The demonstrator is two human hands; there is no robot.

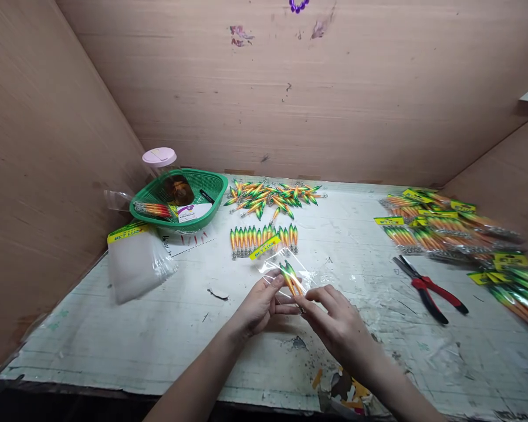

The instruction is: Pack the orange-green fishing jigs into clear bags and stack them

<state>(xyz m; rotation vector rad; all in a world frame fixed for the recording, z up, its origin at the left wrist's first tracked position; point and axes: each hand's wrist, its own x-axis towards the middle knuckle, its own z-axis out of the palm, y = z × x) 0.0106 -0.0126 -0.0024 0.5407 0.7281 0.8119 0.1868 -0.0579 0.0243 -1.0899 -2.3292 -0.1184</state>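
Both my hands meet over the middle of the table at a clear plastic bag (276,264) with a yellow header. My left hand (260,305) pinches the bag's open lower edge. My right hand (337,321) pinches the orange-and-green fishing lures (291,277) that sit partly inside the bag. Just behind the bag lies a neat row of lures (262,238), and farther back a loose heap of the same lures (273,197).
A green basket (211,206) with a pink-lidded jar (159,157) stands back left. A stack of empty bags (134,261) lies left. Red-handled pliers (429,287) and piles of filled packets (449,225) lie right. Wooden walls enclose the table.
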